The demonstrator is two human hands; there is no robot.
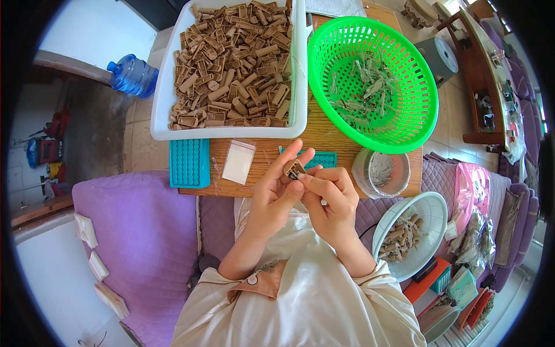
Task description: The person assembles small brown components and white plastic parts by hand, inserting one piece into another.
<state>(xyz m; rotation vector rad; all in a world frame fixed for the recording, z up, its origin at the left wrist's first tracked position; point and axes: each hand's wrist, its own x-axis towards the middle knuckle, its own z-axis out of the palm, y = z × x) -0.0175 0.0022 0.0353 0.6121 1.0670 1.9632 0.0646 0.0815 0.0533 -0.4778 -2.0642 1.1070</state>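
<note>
Head view shows me the case [289,167] gripped in the left hand [272,198], the right hand [330,198] pinched closed against its lower-right edge, any content hidden; its long axis I can't tell.

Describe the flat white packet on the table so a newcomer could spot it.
Start with the big white tub heaped with small brown pieces on the wooden table. Just in front of its near wall lies a turquoise tray with rows of round dots; the white packet is immediately right of it. Unlike the tray, it is thin and pale with a clear strip along its far end.
</note>
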